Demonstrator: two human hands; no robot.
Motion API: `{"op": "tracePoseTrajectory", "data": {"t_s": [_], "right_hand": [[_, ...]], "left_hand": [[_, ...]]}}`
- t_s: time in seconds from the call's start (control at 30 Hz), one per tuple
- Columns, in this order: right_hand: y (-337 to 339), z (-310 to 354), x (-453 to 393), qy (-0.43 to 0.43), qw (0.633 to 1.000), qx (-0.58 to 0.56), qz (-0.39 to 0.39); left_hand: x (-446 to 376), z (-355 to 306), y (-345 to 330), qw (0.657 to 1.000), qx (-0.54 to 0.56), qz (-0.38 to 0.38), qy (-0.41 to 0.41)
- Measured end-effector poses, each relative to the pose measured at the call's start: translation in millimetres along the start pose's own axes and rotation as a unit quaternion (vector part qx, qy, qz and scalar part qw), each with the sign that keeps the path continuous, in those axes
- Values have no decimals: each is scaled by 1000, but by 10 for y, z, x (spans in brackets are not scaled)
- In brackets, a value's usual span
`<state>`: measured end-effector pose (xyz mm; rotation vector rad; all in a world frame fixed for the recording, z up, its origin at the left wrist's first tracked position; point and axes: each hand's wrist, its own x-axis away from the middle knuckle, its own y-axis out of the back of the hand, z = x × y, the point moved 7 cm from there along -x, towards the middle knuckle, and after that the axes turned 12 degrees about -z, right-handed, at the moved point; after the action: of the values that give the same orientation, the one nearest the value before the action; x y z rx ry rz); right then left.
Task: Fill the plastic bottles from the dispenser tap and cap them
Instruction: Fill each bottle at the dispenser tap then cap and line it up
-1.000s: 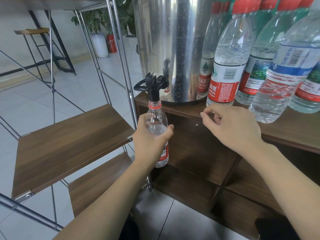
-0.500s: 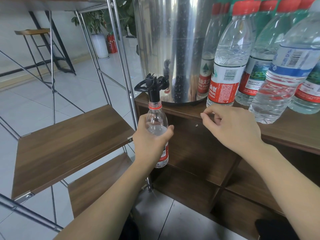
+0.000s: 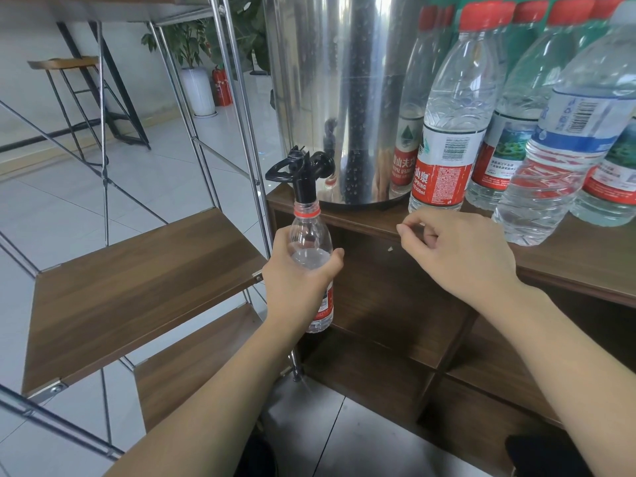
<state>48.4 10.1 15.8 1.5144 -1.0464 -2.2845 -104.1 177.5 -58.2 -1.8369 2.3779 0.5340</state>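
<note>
**Clear plastic bottle at the tap**

Clear plastic bottle (image 3: 311,266), uncapped, sits under the black tap (image 3: 303,170) of the steel dispenser (image 3: 344,98) at the counter's (image 3: 568,266) left corner, left hand (image 3: 299,280) wrapped around it. Right hand (image 3: 457,256), fingers curled and pinched together, hovers at the front edge; whether they hold anything I cannot tell.

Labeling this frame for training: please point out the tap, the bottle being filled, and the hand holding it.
tap (image 3: 303,182), head view, on its black spout.
bottle (image 3: 309,235), head view, on its clear shoulder.
left hand (image 3: 297,287), head view, on its back.

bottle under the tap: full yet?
Not full. The bottle, gripped by the left hand, shows water to about its shoulder; the neck under the tap looks empty.
</note>
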Motion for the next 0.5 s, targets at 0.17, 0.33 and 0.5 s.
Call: {"op": "tracePoseTrajectory", "data": {"t_s": [0.17,0.33,0.5], "right_hand": [[-11,3,2,-2,1000,-1,4],[-7,6,-3,-2,1000,1,1],[16,22,-3,-2,1000,0,0]], "left_hand": [[0,4,-9,1000,0,4,-2],[-4,7,-9,1000,2,3,-4],[1,10,-1,1000,6,3,-3]]}}
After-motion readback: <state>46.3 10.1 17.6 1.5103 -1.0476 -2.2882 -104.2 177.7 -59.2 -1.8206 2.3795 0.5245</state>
